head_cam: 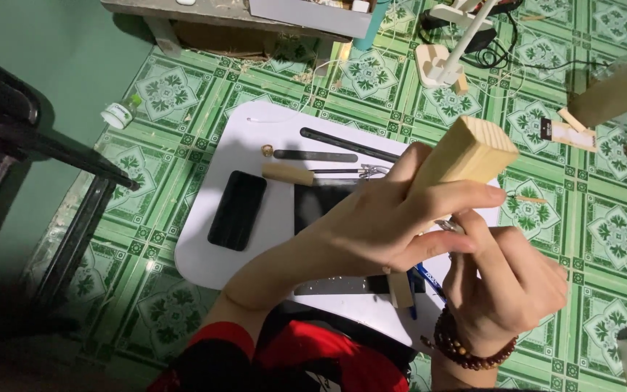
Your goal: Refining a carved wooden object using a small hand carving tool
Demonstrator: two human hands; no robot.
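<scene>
While gripped mid-length, square-section block of pale wood (466, 154) points up and right, smooth planed faces, fine end grain showing at the top. Left hand (393, 221) wrapped round it, fingers curled shut across the front face, thumb behind. Right hand (506, 287) just below and touching the left, fingers bunched tight on a thin metallic tool (448, 226); only a short shiny bit visible, kind of tool unclear. Dark bead bracelet (466, 347) on right wrist, round glossy beads. Red sleeve (215, 356) at bottom edge.

Under the hands: white lap desk (255, 145), rounded corners, matte plastic look. On it: black glossy phone (237, 210), flat, rounded rectangle; wooden-handled tool (288, 173) with thin metal shaft; dark flat file (315, 155); long dark strip (350, 145) lying diagonal; small brass ring (267, 150); steel ruler (335, 287) partly hidden by the forearm; blue pen (429, 282) near the front edge.

Floor: green-and-white patterned tiles (175, 94), glossy, sawdust scattered. Small white jar with green lid (119, 113) lying left of the desk. White lamp base (437, 62) up top. More pale wood offcuts (618, 91) at right.
</scene>
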